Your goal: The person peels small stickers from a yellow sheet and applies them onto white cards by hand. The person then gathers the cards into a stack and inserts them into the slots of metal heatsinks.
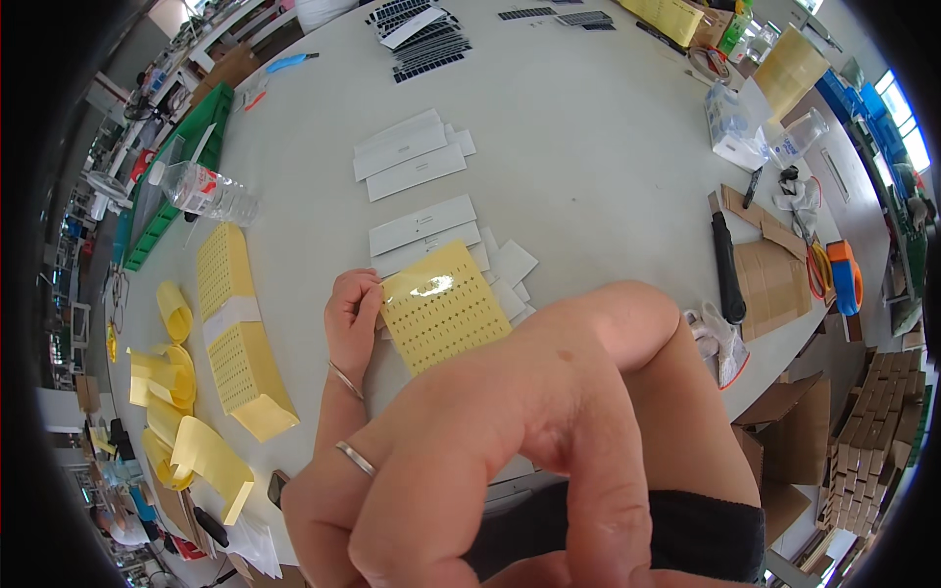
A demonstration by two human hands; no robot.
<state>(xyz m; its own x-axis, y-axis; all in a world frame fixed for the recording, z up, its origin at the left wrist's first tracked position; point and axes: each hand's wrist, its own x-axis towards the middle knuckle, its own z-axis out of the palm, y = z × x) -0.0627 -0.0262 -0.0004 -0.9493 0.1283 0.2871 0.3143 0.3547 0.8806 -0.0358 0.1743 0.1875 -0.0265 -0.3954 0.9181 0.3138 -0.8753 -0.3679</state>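
Note:
My left hand (351, 306), fingers curled, pinches the left edge of a yellow label sheet (446, 306) with rows of small dark marks. Glare lies across the sheet's upper part. Under and behind it are several white flat cards (423, 223), some fanned out to the right. Raised very close to the camera, my right hand (441, 480) wears a ring and fills the lower middle. Its fingers and thumb bend down past the lower edge, so whatever they grip is hidden. That hand and forearm cover the sheet's lower corner.
Yellow label strips (235, 333) and curled yellow backing (176, 382) lie left, near a plastic bottle (208, 191) and green tray (176, 186). More white cards (407, 157) and dark strips (423, 44) lie farther back. A black cutter (726, 265), cardboard (769, 284) and orange tape dispenser (843, 277) occupy the right.

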